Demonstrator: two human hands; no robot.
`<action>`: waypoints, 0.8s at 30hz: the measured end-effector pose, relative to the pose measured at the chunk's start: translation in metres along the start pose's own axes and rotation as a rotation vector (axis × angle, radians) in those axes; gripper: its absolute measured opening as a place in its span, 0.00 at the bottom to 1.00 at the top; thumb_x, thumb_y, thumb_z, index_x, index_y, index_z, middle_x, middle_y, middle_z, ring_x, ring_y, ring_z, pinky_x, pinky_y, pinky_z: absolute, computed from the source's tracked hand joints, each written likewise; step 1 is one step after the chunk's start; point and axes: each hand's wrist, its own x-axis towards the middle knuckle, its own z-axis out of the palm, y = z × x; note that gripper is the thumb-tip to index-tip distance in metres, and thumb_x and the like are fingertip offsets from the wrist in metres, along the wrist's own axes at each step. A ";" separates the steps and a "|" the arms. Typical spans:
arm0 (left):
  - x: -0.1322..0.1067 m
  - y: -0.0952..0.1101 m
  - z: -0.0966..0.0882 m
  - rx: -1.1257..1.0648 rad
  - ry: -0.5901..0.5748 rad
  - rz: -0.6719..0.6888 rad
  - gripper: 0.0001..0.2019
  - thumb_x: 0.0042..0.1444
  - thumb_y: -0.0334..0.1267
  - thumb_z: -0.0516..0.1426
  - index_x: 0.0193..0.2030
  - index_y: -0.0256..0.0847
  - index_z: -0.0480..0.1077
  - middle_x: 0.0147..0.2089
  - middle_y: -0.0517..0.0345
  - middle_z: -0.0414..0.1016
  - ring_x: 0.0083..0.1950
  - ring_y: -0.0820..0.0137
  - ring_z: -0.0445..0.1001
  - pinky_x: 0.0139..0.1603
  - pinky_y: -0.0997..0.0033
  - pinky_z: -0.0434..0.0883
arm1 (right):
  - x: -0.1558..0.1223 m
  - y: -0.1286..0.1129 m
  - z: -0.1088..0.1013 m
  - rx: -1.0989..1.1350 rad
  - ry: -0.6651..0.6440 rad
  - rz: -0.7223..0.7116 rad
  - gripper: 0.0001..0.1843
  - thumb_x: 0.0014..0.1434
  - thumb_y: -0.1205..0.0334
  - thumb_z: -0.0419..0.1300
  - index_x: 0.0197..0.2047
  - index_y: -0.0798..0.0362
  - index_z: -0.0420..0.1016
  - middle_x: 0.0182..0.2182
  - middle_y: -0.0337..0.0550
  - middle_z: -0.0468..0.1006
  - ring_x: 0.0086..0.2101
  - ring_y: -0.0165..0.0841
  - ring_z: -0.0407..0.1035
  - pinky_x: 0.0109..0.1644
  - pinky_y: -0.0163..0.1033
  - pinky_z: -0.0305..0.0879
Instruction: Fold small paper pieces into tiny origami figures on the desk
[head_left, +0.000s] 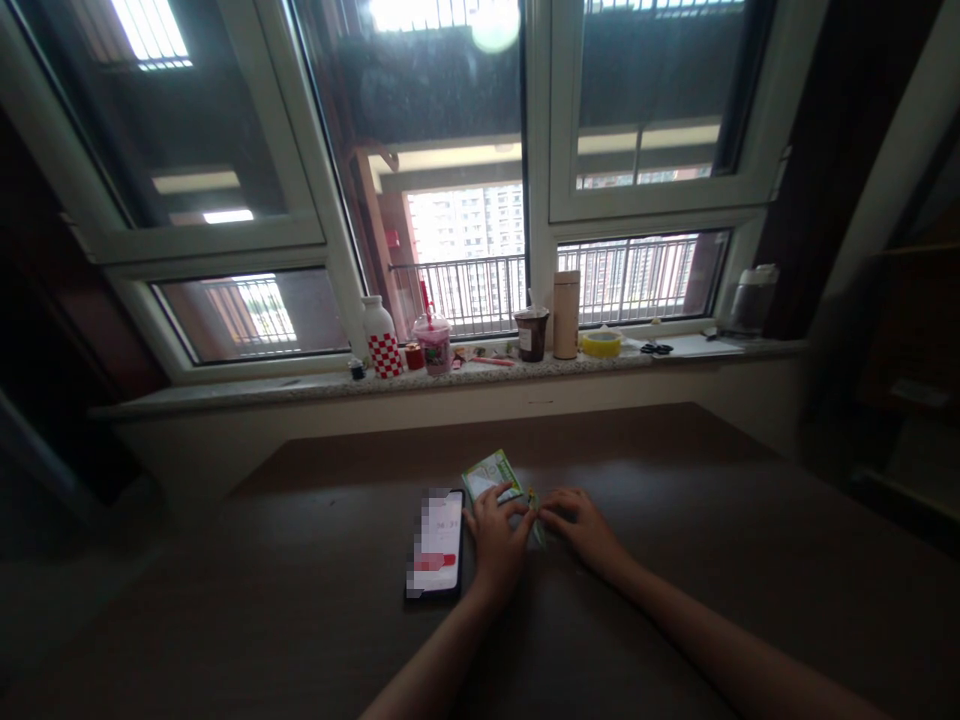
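Note:
On the brown table, my left hand [496, 535] rests with its fingers over the lower part of a green and white printed packet [491, 472]. Its thumb and forefinger pinch a small green and yellow strip [541, 534], largely hidden by the fingers. My right hand [583, 522] meets it from the other side, fingertips pressed together on the same strip. What the strip is made of is too small to tell. Just left of my left hand lies a phone [439, 545] with a lit screen and dark edges.
Beyond the table [337, 640], a stone windowsill [315, 386] carries a checkered bottle [385, 345], a pink cup [433, 350], a dark cup [532, 335], a tan flask [566, 315], yellow tape [601, 345], scissors [657, 349] and a clear jug [752, 300].

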 end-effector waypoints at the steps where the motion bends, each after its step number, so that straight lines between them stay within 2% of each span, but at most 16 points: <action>1: 0.000 0.000 0.000 -0.003 0.001 0.004 0.06 0.57 0.41 0.59 0.34 0.46 0.78 0.59 0.55 0.71 0.63 0.57 0.62 0.66 0.41 0.51 | 0.000 0.001 0.000 -0.015 -0.004 -0.013 0.11 0.54 0.53 0.63 0.35 0.50 0.81 0.40 0.45 0.80 0.49 0.42 0.66 0.58 0.47 0.58; 12: -0.001 -0.005 0.007 -0.008 0.039 0.072 0.04 0.55 0.39 0.60 0.33 0.47 0.78 0.57 0.55 0.71 0.63 0.54 0.61 0.66 0.32 0.43 | -0.002 -0.008 0.000 -0.080 0.009 -0.008 0.05 0.55 0.59 0.63 0.30 0.48 0.78 0.40 0.44 0.76 0.50 0.42 0.60 0.59 0.46 0.53; 20: -0.004 -0.003 0.010 -0.023 0.038 0.117 0.03 0.54 0.38 0.61 0.31 0.45 0.76 0.56 0.55 0.71 0.62 0.54 0.62 0.66 0.32 0.41 | -0.002 -0.014 0.003 -0.193 -0.015 0.061 0.04 0.54 0.65 0.61 0.29 0.49 0.77 0.39 0.44 0.75 0.50 0.42 0.59 0.57 0.47 0.54; 24: -0.003 -0.002 0.011 -0.026 0.044 0.129 0.03 0.54 0.36 0.60 0.31 0.43 0.76 0.56 0.53 0.71 0.62 0.54 0.62 0.66 0.33 0.43 | -0.004 -0.014 0.004 -0.227 -0.030 0.075 0.06 0.57 0.64 0.59 0.30 0.50 0.77 0.40 0.45 0.75 0.49 0.43 0.59 0.57 0.48 0.54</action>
